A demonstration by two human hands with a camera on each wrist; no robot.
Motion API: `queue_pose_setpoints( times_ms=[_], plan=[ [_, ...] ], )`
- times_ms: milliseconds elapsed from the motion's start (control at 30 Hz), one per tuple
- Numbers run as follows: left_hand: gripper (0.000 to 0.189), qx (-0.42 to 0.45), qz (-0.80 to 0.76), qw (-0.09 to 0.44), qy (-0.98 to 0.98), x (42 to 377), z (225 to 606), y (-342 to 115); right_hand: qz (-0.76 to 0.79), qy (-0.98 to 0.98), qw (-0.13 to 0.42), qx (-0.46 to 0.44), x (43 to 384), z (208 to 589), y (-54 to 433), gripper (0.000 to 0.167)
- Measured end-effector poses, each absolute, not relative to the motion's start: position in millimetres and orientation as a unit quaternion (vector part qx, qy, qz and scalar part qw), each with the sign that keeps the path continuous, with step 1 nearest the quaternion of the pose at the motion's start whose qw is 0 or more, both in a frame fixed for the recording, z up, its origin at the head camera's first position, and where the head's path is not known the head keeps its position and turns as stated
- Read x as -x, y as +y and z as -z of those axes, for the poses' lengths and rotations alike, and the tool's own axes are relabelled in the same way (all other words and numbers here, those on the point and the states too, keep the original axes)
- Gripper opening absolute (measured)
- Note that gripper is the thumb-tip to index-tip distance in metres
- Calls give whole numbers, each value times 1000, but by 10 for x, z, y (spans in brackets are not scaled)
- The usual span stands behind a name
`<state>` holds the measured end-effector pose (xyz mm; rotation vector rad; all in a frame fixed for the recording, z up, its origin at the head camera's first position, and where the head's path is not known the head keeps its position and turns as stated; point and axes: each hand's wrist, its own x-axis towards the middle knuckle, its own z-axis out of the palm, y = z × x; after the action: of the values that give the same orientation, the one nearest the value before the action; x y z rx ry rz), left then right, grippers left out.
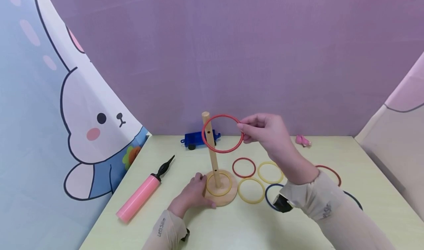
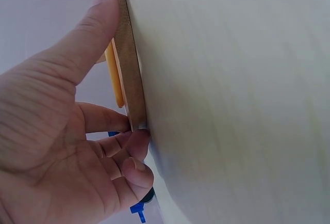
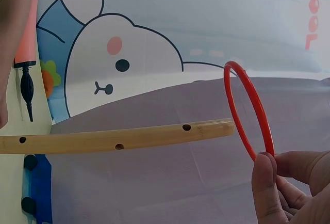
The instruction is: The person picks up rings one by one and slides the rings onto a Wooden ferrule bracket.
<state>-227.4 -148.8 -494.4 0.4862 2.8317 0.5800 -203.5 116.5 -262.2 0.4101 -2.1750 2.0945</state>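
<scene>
My right hand [image 1: 269,134] pinches a red ring [image 1: 224,151] between thumb and fingertips, at the height of the upper part of a wooden post [image 1: 212,158]. In the right wrist view the ring [image 3: 264,115] stands on edge just past the post's tip [image 3: 221,127], not around it; contact is unclear. The post rises from a round wooden base [image 1: 229,198], tilting slightly in the head view. Around its foot lies a yellow ring [image 1: 219,196]. With thumb and curled fingers apart along the rim, my left hand [image 1: 192,194] grips the base [image 2: 135,90] at its left side.
Right of the base lie a red ring [image 1: 244,177], yellow rings [image 1: 251,203] and a blue ring [image 1: 266,198]; more rings show beyond my right forearm. A pink hand pump [image 1: 139,198] lies left. Behind are a blue toy wagon [image 1: 194,139] and a small pink object [image 1: 303,140].
</scene>
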Motion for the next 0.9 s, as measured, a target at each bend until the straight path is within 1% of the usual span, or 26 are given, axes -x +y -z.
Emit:
queue_pose_setpoints(
  times_ms=[367,633,900],
  plan=[
    [116,-165,-204,100,960,2274,4977,-1501,-690,-711,53,-127,2070,2541,1050,21],
    [115,-158,-216,107,957,2272,4994,-1503,-703,-699,54,-120,2135,2528,985,26],
    [115,-165,-213,105,957,2277,4970,-1505,-708,-696,53,-104,2181,2524,950,25]
  ],
)
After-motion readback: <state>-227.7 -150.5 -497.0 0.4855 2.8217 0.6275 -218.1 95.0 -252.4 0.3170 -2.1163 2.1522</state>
